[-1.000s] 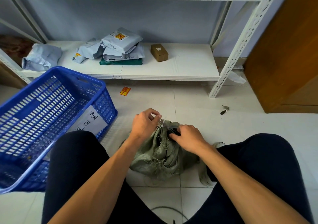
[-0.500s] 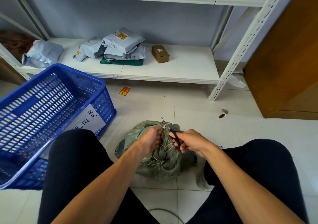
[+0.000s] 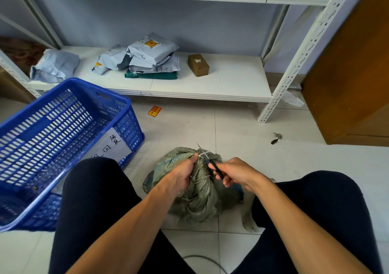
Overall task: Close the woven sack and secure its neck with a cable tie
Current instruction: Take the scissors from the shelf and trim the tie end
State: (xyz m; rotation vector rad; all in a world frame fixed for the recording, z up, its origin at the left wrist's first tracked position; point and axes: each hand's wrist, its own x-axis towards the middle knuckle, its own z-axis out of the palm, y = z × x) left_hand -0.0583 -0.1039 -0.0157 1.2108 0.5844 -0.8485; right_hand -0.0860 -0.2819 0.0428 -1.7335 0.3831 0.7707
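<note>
A grey-green woven sack point(image 3: 200, 198) lies on the tiled floor between my knees, its neck bunched and twisted. My left hand point(image 3: 181, 172) grips the gathered neck just below a white cable tie point(image 3: 203, 153) that wraps it. My right hand point(image 3: 235, 173) holds small black-handled scissors point(image 3: 211, 164), whose thin blades point up and left and meet the cable tie's tail. The tie's lock is too small to make out.
A blue plastic crate point(image 3: 63, 138) with a paper label stands at my left knee. Behind it is a white shelf point(image 3: 231, 82) carrying grey mailer bags point(image 3: 151, 56) and a small cardboard box point(image 3: 198, 64). A wooden door point(image 3: 353, 63) is at right. A cable point(image 3: 202, 259) lies near my feet.
My left hand slid down from the top of the neck and now grips it. My right hand drew back and raised the scissors to the tie. The sack shifted left.
</note>
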